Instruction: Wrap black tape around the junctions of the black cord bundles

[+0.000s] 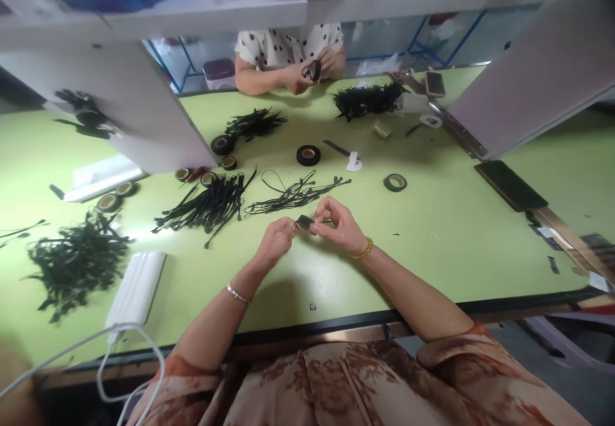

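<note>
In the head view my left hand [277, 241] and my right hand [343, 227] meet low over the green table. Between their fingertips is a short, flat black strip [304, 222]; its exact kind is too small to make out. My left fingers pinch the strip's left end. The thumb and fingers of my right hand close on its other end. Just beyond my hands lies a loose bunch of thin black cables [293, 196]. Left of that is a thicker bundle of black cables [211, 202]. A roll of black tape [395, 182] lies to the right.
Another black tape roll [308, 155] lies farther off. A white power strip [137, 285] and a cable heap [79, 259] are at the left. White panels [533, 73] flank the table under a shelf [240, 13]. Opposite, a person's hands [307, 73] hold a tape roll.
</note>
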`<state>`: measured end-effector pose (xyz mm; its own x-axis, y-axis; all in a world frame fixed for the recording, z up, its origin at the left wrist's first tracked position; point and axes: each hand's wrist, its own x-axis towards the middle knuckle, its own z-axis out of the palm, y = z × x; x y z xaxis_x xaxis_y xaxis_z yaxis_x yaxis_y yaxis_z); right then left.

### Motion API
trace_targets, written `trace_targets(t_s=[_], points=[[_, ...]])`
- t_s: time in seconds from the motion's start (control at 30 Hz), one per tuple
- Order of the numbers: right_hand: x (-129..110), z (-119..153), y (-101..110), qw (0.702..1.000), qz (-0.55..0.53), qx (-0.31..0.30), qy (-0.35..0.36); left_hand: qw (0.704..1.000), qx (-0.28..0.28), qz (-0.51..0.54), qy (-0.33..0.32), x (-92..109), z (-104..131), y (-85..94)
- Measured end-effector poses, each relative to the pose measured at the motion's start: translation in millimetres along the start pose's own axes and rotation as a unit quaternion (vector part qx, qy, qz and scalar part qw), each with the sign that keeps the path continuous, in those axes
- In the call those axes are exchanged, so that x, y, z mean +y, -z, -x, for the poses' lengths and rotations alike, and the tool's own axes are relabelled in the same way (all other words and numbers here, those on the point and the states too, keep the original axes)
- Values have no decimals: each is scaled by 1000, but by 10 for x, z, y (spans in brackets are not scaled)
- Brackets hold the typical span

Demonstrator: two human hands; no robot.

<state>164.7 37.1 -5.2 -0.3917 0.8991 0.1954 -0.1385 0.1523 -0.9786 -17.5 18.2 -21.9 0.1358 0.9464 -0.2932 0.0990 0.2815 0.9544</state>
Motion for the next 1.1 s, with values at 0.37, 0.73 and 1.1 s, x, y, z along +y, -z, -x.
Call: trace_targets(t_s=[0.37, 0.73, 1.1], points=[[-84, -17, -3, 972, 214, 33, 94, 982, 27, -126, -137, 133, 80, 126], [-47, -43, -29, 976, 175, -72, -109, 784, -5, -528, -328, 102, 188, 28], [-58, -37, -160, 974, -17, 193, -121, 841, -44, -501, -199, 73, 185, -132]])
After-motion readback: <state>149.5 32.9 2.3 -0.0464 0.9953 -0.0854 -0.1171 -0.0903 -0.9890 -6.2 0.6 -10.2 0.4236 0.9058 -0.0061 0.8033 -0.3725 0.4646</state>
